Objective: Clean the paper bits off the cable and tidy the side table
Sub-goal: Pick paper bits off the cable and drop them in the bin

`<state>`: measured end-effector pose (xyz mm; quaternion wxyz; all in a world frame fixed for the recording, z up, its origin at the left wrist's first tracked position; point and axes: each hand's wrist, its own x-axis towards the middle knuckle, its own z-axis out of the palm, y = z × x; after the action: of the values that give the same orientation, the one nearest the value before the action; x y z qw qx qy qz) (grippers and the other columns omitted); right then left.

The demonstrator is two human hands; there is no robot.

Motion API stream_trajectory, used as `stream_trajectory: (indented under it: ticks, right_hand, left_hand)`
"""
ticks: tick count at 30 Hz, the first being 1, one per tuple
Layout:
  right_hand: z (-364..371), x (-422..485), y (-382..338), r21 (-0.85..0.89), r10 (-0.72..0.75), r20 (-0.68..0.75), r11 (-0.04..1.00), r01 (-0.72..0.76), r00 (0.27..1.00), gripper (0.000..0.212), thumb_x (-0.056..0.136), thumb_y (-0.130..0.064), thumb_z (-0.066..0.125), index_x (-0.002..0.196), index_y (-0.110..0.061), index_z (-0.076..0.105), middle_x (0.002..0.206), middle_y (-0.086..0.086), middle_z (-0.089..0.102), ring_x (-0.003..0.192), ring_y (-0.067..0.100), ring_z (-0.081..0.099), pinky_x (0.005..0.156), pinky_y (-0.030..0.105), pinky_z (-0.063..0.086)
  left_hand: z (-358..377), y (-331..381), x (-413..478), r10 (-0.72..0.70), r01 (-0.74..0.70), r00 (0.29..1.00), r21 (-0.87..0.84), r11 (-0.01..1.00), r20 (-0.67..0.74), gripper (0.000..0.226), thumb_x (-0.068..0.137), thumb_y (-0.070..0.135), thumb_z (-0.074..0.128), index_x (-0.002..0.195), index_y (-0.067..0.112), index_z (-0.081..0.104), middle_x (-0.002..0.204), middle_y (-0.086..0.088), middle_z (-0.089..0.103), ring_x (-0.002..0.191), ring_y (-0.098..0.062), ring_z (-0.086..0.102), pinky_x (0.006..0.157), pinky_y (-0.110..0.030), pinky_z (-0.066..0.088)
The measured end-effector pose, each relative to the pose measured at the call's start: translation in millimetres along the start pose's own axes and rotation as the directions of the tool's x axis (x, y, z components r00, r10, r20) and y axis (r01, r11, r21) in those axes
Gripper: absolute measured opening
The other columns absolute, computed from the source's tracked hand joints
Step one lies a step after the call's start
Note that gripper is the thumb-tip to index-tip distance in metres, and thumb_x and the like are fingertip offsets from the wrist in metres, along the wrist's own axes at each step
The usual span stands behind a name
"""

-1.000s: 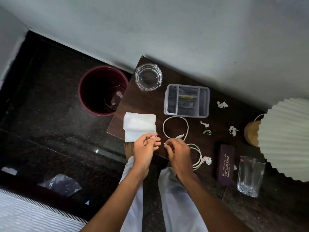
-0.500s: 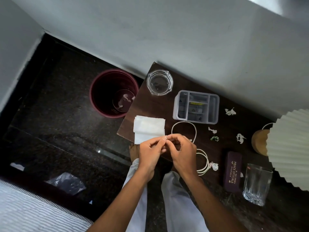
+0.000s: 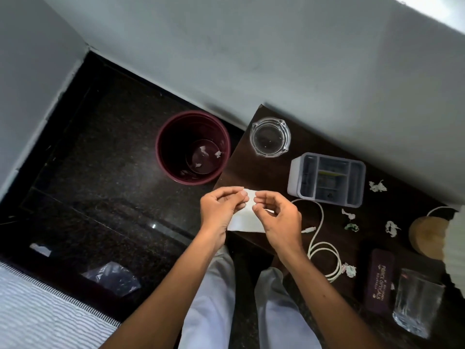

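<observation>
A white cable point(image 3: 320, 215) lies looped on the dark side table point(image 3: 241, 170), its plug end point(image 3: 308, 230) free on the wood and a paper bit point(image 3: 350, 269) stuck at the coil. My left hand point(image 3: 221, 206) and right hand point(image 3: 278, 219) hover over a folded white napkin point(image 3: 247, 221), fingertips facing each other. My left thumb and fingers pinch together on what seems a tiny paper bit, too small to make out. My right fingers hang loosely curled. Crumpled paper bits point(image 3: 377, 186) point(image 3: 391, 227) lie on the table.
A maroon bin point(image 3: 163, 147) stands on the floor left of the table. On the table are a glass ashtray point(image 3: 270, 127), a grey organiser point(image 3: 294, 177), a spectacle case point(image 3: 378, 280), a drinking glass point(image 3: 415, 302) and a lamp base point(image 3: 427, 235).
Both hands have left the cable end, which now lies on the table, and moved left and up over the napkin. The camera swung left.
</observation>
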<state>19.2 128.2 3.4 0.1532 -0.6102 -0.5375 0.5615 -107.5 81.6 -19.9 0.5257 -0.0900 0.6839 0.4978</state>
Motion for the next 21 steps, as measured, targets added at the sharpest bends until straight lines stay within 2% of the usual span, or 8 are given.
stream_trajectory:
  ticks: [6,10,14,19,21]
  right_hand:
    - [25.3,11.7,-11.3,-0.021,0.024,-0.003,1.0,-0.024,1.0,0.029,0.086,0.005,0.067,0.104,-0.017,0.074,0.094,-0.004,0.073,0.087,0.005,0.068,0.075,0.011,0.053]
    - [39.6,21.5,-17.6,-0.035,0.036,-0.004,0.999,-0.036,0.999,0.032,0.084,0.008,0.066,0.103,-0.016,0.074,0.094,-0.005,0.073,0.087,0.001,0.067,0.072,0.006,0.05]
    - [49.3,29.7,-23.1,-0.045,0.037,0.011,0.998,-0.036,0.999,0.031,0.086,0.007,0.065,0.102,-0.018,0.074,0.095,-0.008,0.073,0.088,0.0,0.067,0.072,0.004,0.048]
    - [57.8,35.0,-25.8,-0.109,0.013,0.028,0.994,-0.01,1.0,0.036,0.083,0.009,0.062,0.099,-0.021,0.075,0.094,-0.013,0.074,0.088,-0.005,0.067,0.071,0.003,0.048]
    - [60.3,35.8,-25.3,-0.104,0.019,0.031,0.994,-0.016,0.999,0.035,0.083,0.008,0.063,0.099,-0.021,0.075,0.094,-0.012,0.074,0.087,-0.005,0.067,0.068,0.003,0.048]
  left_hand:
    - [-20.9,31.0,30.9,-0.027,0.019,0.998,-0.14,0.99,-0.055,0.01,0.085,-0.002,0.077,0.092,0.005,0.076,0.077,-0.007,0.08,0.078,-0.014,0.079,0.07,-0.02,0.061]
    - [-34.7,45.8,56.8,-0.039,0.017,0.993,-0.189,0.982,-0.114,0.012,0.087,-0.002,0.075,0.098,0.002,0.074,0.085,-0.012,0.08,0.082,-0.016,0.079,0.077,-0.023,0.063]
    - [-46.0,56.5,86.0,-0.048,0.012,0.979,-0.18,0.984,-0.199,0.014,0.091,-0.002,0.071,0.105,-0.002,0.073,0.095,-0.016,0.078,0.078,-0.013,0.078,0.075,-0.023,0.063]
    - [-55.4,66.0,116.6,-0.074,0.031,0.959,-0.159,0.987,-0.272,0.017,0.097,-0.003,0.062,0.111,-0.003,0.071,0.106,-0.021,0.076,0.092,-0.02,0.077,0.077,-0.023,0.062]
    - [-58.2,68.3,122.6,-0.082,0.036,0.954,-0.162,0.986,-0.289,0.017,0.098,-0.003,0.06,0.112,-0.003,0.07,0.107,-0.022,0.075,0.091,-0.02,0.077,0.078,-0.024,0.062]
